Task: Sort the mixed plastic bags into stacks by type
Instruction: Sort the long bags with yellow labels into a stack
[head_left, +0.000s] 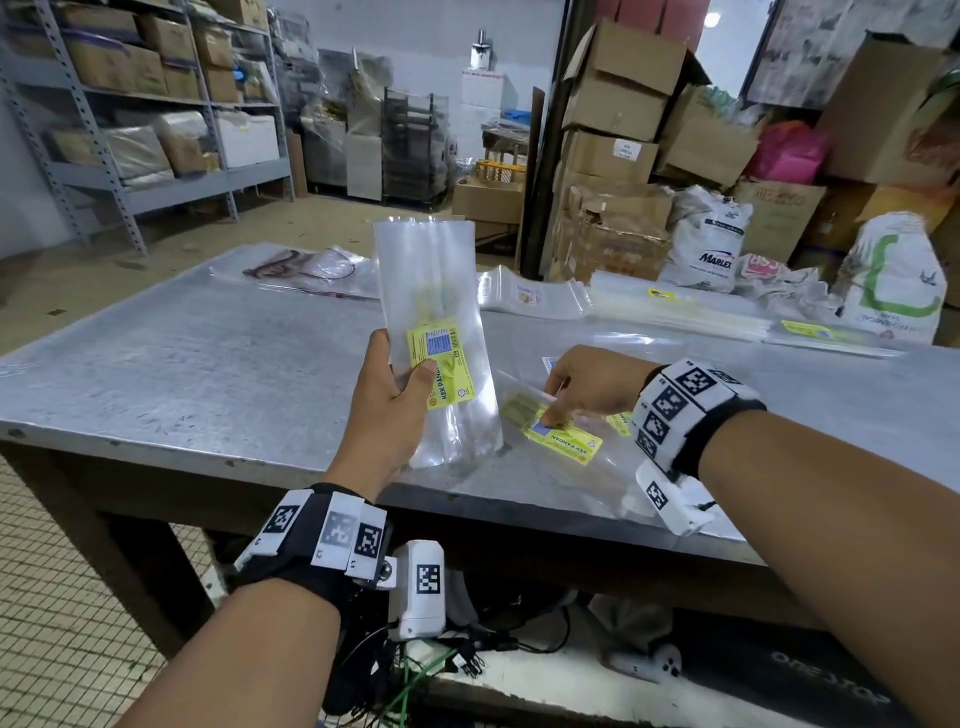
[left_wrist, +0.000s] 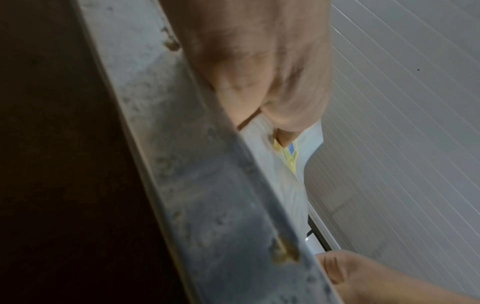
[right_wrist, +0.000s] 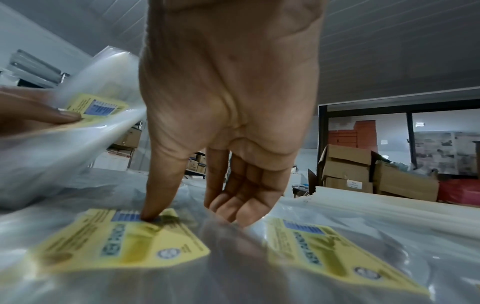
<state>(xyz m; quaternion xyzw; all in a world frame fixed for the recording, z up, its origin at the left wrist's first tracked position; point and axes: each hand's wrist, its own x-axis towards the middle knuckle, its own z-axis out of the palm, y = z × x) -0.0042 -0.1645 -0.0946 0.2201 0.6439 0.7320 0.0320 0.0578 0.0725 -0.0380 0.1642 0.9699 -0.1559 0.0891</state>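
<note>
My left hand (head_left: 395, 400) grips a clear plastic bag (head_left: 431, 280) with a yellow "KEK PANDAN" label, holding it upright over the metal table (head_left: 197, 364); the thumb lies on the label. The left wrist view shows the palm (left_wrist: 259, 61), a strip of that bag (left_wrist: 288, 181) and the table edge (left_wrist: 197, 174). My right hand (head_left: 582, 384) rests on a like bag lying flat, whose label (head_left: 563, 441) (right_wrist: 124, 242) the thumb (right_wrist: 155, 185) presses; the other fingers (right_wrist: 241, 205) touch the plastic beside it. A second labelled bag (right_wrist: 327, 253) lies just to the right.
Far across the table lie a pile of red-printed bags (head_left: 311, 270), small labelled bags (head_left: 530, 296) and a long stack with yellow labels (head_left: 727, 312). White sacks (head_left: 711, 244) and cardboard boxes (head_left: 618, 88) stand behind the right side. Metal shelving (head_left: 130, 104) is at the left.
</note>
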